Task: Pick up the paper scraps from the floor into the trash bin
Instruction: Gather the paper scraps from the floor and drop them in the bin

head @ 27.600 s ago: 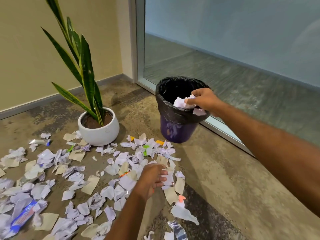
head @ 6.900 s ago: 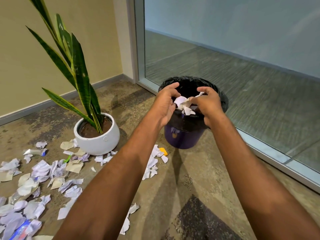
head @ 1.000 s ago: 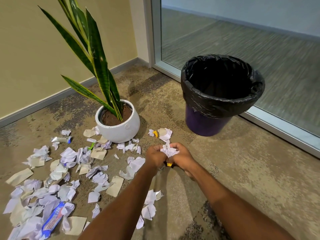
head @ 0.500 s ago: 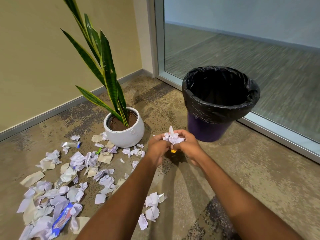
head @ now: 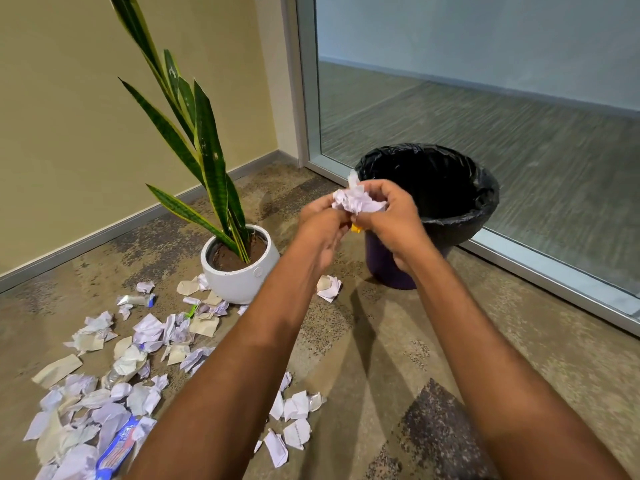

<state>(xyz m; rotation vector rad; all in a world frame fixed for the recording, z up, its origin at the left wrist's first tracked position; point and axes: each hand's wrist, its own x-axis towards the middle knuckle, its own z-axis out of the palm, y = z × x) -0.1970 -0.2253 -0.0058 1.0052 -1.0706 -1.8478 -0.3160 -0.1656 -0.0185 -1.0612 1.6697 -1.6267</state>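
A bunch of white paper scraps [head: 356, 199] with a small orange bit under it is held between my left hand [head: 320, 225] and my right hand [head: 391, 220], both curled round it. The bunch hangs just in front of the near left rim of the trash bin [head: 481, 202], a purple bin lined with a black bag. Many more scraps [head: 138, 344] lie on the floor at the lower left. A few scraps [head: 294, 410] lie between my forearms, and one [head: 329, 287] rests near the bin's base.
A snake plant in a white pot [head: 242, 271] stands left of the bin, its long leaves reaching up. A blue wrapper [head: 117, 448] lies among the scraps. A glass wall with a metal frame [head: 554, 271] runs behind the bin. The beige wall is at the left.
Both hands have lifted the bunch of scraps off the floor and carried it up and forward to the bin's near rim.
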